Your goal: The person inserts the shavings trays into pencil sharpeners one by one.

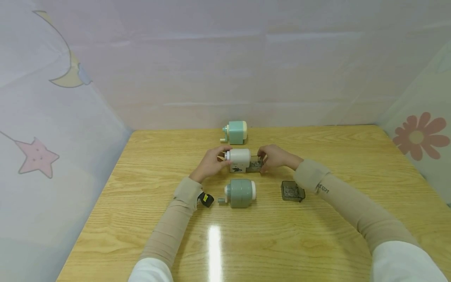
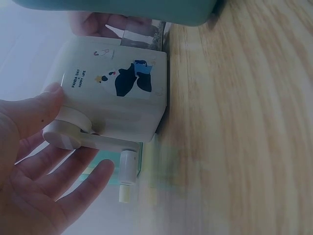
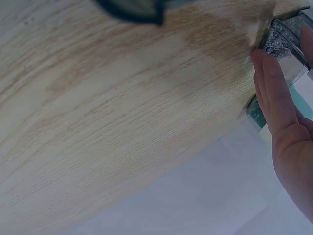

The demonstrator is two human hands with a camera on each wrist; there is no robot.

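**White "Panda Day" pencil sharpener [image 1: 240, 158] between my hands, its shavings drawer [image 1: 254, 165] partway out**

I have the white sharpener standing on the wood-grain table [image 1: 158, 156], midway between a teal pencil sharpener [image 1: 236, 132] at the back and a grey-green pencil sharpener [image 1: 241, 193] nearer to me. My left hand [image 1: 210, 162] holds its crank end, thumb on the near side and index finger round the far side; the remaining fingers are loosely spread behind the crank handle [image 2: 105, 142]. My right hand [image 1: 276, 156] is partly closed, thumb and fingers pinching the outer end of the see-through drawer, which sticks out on the right with shavings inside.

A second shavings drawer [image 1: 292, 191], smoky and loose, lies on the table to the right of the grey-green sharpener, well apart from it, and there are shavings in that one too. Tan sleeves [image 1: 169, 231] cover my forearms, and a black device [image 1: 206, 199] sits by my left wrist.
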